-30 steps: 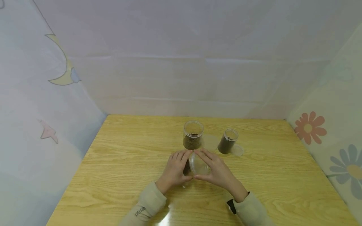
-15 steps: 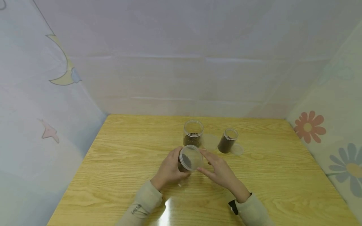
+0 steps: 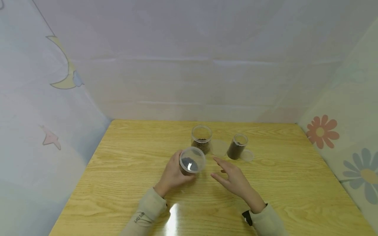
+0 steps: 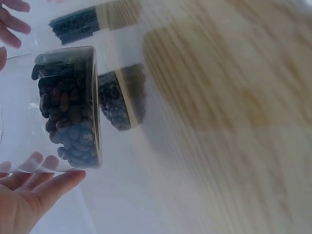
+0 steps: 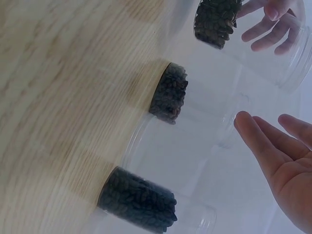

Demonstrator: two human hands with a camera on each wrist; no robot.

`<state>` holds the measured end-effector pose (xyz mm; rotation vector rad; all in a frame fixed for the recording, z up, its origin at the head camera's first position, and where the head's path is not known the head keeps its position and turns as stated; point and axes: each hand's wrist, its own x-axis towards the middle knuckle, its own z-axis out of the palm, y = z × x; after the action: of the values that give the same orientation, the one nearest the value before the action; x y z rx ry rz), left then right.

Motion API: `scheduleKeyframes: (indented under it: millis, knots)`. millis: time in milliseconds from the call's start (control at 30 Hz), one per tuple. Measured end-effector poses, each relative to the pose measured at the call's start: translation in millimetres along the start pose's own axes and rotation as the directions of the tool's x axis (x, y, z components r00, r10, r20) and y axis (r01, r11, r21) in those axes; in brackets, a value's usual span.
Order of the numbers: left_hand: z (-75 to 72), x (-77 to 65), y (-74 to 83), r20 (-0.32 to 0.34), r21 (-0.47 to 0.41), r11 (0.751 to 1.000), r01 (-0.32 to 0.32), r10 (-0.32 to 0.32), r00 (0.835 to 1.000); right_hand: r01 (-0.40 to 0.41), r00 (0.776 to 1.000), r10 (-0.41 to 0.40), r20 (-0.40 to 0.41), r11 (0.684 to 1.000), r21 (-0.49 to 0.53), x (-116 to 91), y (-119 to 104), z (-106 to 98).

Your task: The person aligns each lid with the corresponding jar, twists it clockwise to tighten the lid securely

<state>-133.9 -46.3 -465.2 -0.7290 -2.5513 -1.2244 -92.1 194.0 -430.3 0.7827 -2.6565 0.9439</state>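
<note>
My left hand (image 3: pixel 174 173) grips a clear jar (image 3: pixel 192 160) partly filled with dark brown beans (image 4: pixel 66 107). The jar is held up, its top leaning a little to the right. A translucent cover with a bright glare spans its top. In the left wrist view the thumb and fingers wrap the jar's side. My right hand (image 3: pixel 233 178) is to the right of the jar, apart from it, fingers loosely extended with nothing in them. In the right wrist view the right hand's fingers (image 5: pixel 258 141) point toward the held jar.
Behind the held jar stands a wide jar (image 3: pixel 201 132) of dark beans, with a translucent lid (image 3: pixel 219 148) lying beside it. To its right is a narrower jar (image 3: pixel 236 149), nearly full of dark pieces, and a smaller lid (image 3: pixel 247 155). All stand on a wooden table (image 3: pixel 133 147).
The jar in my left hand has swung from lying sideways between both hands to more upright, shifting left. My right hand has let go of its top and drawn away to the right.
</note>
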Motion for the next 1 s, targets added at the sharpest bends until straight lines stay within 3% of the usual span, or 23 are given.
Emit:
scheduleKeyframes:
  millis: [300,533,733,1000]
  knots:
    - [-5.5,0.5,-9.7,-0.053,-0.044,0.997,0.063,-0.066,0.996,0.013,1.000,-0.013,-0.002,1.000,0.007,-2,4,0]
    - [-15.0,6.1,-18.6,-0.104,-0.076,0.996,0.055,-0.063,0.993,0.003,1.000,-0.003,0.009,1.000,0.002,-3,5,-1]
    - [-21.9,11.6,-28.0,-0.176,-0.057,0.997,0.050,-0.059,0.983,-0.002,1.000,0.002,0.014,1.000,-0.007,-3,6,-1]
    - [-27.9,17.1,-39.3,-0.223,-0.076,0.991,0.114,-0.128,0.966,0.012,1.000,-0.011,0.014,1.000,-0.006,-3,8,-2]
